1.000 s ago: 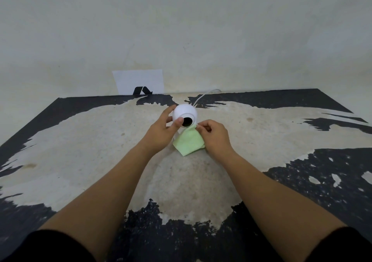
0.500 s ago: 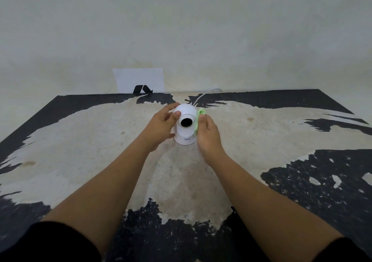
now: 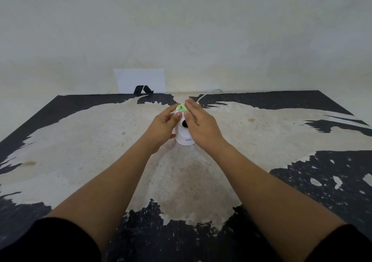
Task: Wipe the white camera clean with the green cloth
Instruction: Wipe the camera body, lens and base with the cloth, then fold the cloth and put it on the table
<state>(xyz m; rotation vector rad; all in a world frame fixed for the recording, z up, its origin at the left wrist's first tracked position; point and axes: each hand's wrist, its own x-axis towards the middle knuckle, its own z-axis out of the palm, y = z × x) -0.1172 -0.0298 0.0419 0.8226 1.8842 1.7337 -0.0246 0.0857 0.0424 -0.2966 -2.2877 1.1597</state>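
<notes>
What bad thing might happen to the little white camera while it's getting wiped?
The right hand presses the green cloth on top of the camera, so a hard push might tip it, though the left hand steadies its side. The white cable runs off behind it; turning the camera may tug the cable. Fingers sit close to the dark lens and might smudge it.

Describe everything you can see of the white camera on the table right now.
The white camera looks like smooth plastic: a rounded head with a dark round lens above a cylindrical base with small blue lettering. It stands upright on the worn table, lens facing the person. A white cable shows behind it. The left hand steadies its left side; the right hand presses the bunched green cloth onto its top.
</notes>
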